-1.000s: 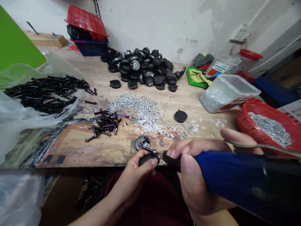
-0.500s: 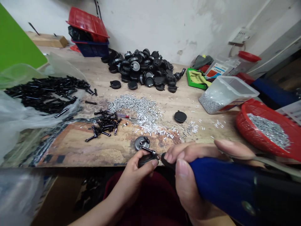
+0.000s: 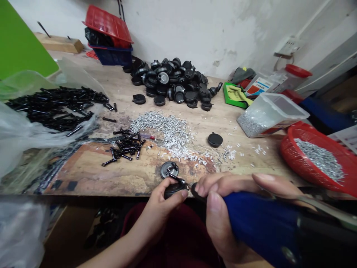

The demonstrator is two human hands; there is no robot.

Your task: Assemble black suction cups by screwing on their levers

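My left hand (image 3: pixel 156 210) is closed, thumb and fingers pinching a round black cap-like part (image 3: pixel 172 190) at the bench's front edge. A short black link arm (image 3: pixel 175 178) sticks out from that part toward the upper left. My right hand (image 3: pixel 220 212) is wrapped around a blue power screwdriver (image 3: pixel 259 223) with a metal lever along its side. The tool's thin tip points left and meets the end of the link arm; whether it sits in a screw is too small to tell. Just behind, another round part (image 3: pixel 167 168) lies grey face up.
Loose black link arms (image 3: pixel 128 147) lie left of centre, with more in a clear plastic bag (image 3: pixel 55 108). Silver screws (image 3: pixel 160 124) and white sleeves (image 3: pixel 181 152) are scattered mid-bench. Black round parts (image 3: pixel 173 80) are heaped behind. A red basket (image 3: pixel 301 163) of screws stands right.
The whole view has shifted slightly. Both hands keep the same grips, and the screwdriver tip stays at the link arm's end.
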